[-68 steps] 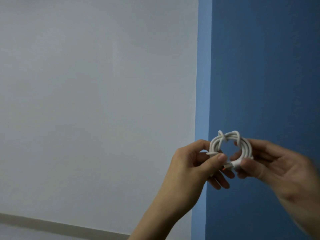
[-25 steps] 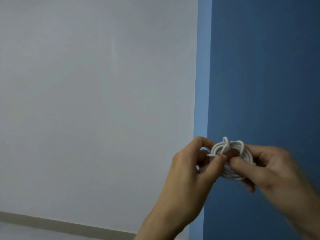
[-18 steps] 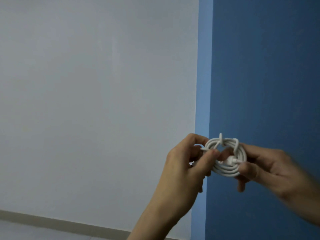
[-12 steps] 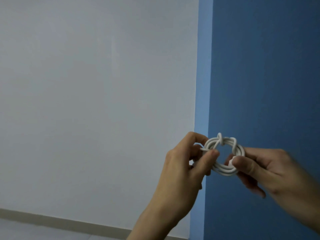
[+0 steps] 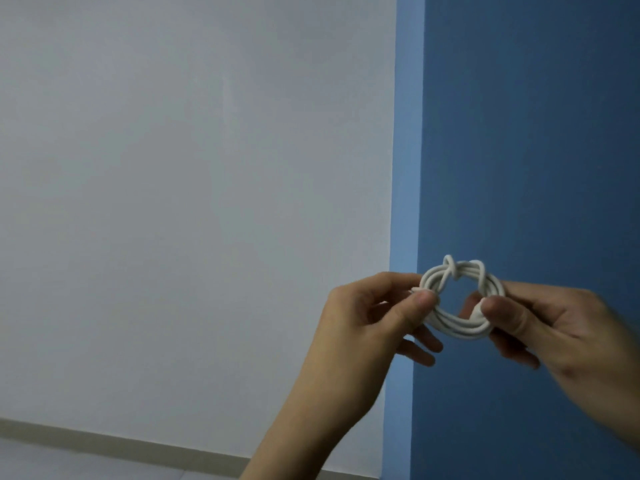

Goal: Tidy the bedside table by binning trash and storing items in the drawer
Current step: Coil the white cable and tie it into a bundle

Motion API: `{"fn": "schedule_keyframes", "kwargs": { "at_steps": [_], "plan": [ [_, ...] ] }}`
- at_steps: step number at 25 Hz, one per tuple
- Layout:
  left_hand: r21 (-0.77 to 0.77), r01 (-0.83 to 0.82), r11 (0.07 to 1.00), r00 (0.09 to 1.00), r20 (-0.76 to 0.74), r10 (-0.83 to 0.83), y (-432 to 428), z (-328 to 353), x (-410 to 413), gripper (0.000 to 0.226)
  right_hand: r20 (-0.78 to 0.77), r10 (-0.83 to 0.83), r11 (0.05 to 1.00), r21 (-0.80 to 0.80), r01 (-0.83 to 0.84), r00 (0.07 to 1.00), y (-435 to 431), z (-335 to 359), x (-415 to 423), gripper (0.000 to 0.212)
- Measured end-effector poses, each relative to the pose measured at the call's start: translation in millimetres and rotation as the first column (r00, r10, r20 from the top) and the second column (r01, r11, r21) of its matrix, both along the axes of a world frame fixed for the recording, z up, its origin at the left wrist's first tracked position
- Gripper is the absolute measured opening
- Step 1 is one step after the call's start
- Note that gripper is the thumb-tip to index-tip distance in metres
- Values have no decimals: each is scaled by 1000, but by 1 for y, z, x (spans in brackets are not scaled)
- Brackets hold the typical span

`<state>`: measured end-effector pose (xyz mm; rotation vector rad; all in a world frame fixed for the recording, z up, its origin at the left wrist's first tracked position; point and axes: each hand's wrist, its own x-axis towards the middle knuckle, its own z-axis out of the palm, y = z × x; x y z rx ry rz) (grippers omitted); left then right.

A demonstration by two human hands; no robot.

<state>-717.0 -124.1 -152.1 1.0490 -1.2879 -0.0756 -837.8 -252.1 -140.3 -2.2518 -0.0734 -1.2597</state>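
A white cable (image 5: 453, 327) wound into a small coil hangs in the air in front of me, held up between both hands. My left hand (image 5: 367, 320) pinches the coil's left side between thumb and forefinger. My right hand (image 5: 547, 323) pinches the right side, its thumb pressed on a white plug end. A loop of cable crosses over the coil's top. The bedside table, the drawer and the bin are out of view.
A white wall (image 5: 194, 202) fills the left of the view and a blue wall (image 5: 526, 168) the right, meeting at a lighter blue edge (image 5: 408, 168). A pale skirting strip (image 5: 104, 445) runs along the bottom left.
Both hands have kept hold of the coil and shifted it slightly left and up. My right thumb has moved along the coil's right side onto the plug end.
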Motion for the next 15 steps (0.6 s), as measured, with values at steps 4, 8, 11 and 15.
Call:
{"fn": "schedule_keyframes", "kwargs": {
  "at_steps": [4, 8, 11, 15],
  "plan": [
    [10, -157, 988, 983, 99, 155, -5, 0, 1, 8, 35, -50, 996, -70, 52, 998, 0, -2, 0, 61],
    [0, -239, 971, 965, 113, 238, -7, 3, -3, 7, 127, -147, 939, -293, 179, 981, -7, -1, 2, 48],
    [-4, -218, 976, 973, 73, 218, -8, 4, -5, 8, 174, -182, 896, -376, 236, 968, -11, -1, 4, 43],
    [16, -92, 996, 993, -76, 93, -7, 6, -5, 14, 141, -98, 959, -252, 131, 985, -11, 1, 4, 45]
  ]
}}
